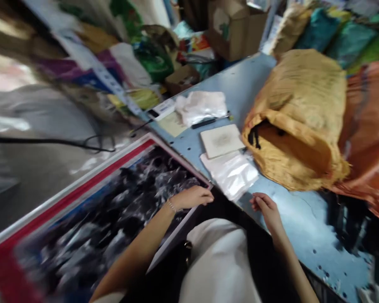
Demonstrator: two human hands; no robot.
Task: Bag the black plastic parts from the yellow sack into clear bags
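My left hand (193,197) is curled closed above the near corner of a red-and-white-edged bin (120,166); whatever is inside its fingers, if anything, is hidden. The bin holds many dark items in clear plastic bags (139,206). Over the edge of the blue table, my right hand (265,207) has its thumb and fingers drawn together, and any small thing between them cannot be made out. Just beyond it lies a stack of clear plastic bags (232,172). A square off-white pad (222,141) with a grey smudge is behind that stack.
A yellow woven sack (303,101) lies open-mouthed on the blue table (297,219), beside an orange sack (366,139). Loose black items (350,219) are at the right. Farther back are a crumpled white bag (202,105), a dark-handled tool (205,123) and a cardboard box (236,31).
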